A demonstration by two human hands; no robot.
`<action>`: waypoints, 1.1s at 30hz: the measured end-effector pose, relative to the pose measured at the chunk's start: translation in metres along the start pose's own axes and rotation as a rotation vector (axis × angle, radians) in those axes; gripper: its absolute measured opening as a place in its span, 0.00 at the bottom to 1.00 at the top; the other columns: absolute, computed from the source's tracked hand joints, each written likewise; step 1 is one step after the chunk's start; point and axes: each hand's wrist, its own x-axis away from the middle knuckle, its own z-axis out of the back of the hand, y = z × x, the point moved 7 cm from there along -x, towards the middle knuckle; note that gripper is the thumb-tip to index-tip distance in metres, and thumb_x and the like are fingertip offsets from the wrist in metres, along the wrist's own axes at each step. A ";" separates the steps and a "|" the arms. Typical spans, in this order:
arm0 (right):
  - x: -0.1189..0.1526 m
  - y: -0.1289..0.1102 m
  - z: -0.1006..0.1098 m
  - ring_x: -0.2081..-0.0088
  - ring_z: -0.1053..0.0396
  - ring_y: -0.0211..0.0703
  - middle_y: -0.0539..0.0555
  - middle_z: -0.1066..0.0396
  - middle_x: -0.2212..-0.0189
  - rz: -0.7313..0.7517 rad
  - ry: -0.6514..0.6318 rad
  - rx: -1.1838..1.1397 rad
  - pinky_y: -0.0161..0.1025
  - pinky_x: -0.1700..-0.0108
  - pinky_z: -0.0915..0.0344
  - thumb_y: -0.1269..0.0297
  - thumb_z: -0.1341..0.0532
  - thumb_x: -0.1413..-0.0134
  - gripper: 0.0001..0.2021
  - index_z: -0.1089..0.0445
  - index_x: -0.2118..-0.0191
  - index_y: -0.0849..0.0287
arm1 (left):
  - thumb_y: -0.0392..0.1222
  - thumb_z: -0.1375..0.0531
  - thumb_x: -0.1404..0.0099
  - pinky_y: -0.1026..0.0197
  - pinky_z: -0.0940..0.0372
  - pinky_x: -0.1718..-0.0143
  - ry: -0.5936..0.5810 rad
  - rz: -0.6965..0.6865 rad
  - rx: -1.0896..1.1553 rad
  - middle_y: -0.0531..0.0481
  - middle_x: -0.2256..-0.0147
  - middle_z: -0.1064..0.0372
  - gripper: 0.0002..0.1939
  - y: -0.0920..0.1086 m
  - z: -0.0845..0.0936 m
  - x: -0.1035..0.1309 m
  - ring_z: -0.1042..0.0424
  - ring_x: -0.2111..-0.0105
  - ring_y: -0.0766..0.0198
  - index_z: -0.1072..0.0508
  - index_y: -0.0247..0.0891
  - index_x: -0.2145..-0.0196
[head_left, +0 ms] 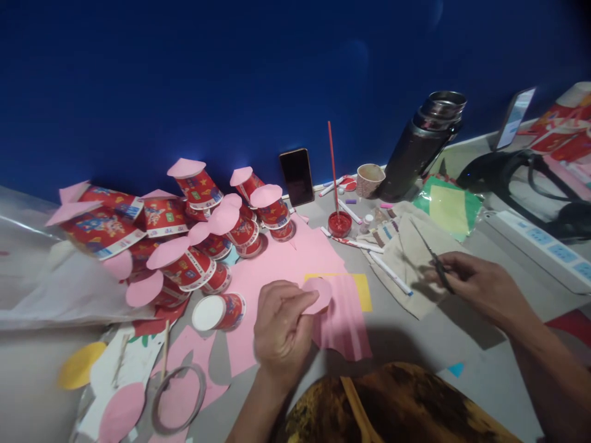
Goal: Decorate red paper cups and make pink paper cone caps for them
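Note:
Between the thumb and fingers of my left hand (284, 320) is a small rounded piece of pink paper (318, 294), held above a large cut sheet of pink paper (286, 258). My right hand (471, 283) grips dark scissors (436, 261), their blades pointing up and away over a beige cloth (413, 246). Just left of my left hand a red paper cup (233, 311) lies on its side, white end outward. Further left stand several red printed cups (196, 187), many topped with pink paper cones (186, 167).
A roll of tape (202, 400) and a pink disc (122, 411) lie at the front left. At the back are a phone (297, 177), a red paint pot (340, 225) with a brush, a paper cup (370, 179) and a dark thermos (418, 144). A power strip (545, 243) lies right.

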 end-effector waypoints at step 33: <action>0.048 -0.130 -0.118 0.78 0.39 0.33 0.45 0.34 0.80 -0.040 -1.137 -0.946 0.31 0.74 0.43 0.45 0.23 0.61 0.23 0.29 0.74 0.60 | 0.29 0.42 0.32 0.67 0.34 0.71 -0.300 0.229 0.130 0.52 0.70 0.30 0.15 0.003 -0.003 -0.009 0.28 0.71 0.67 0.16 0.40 0.57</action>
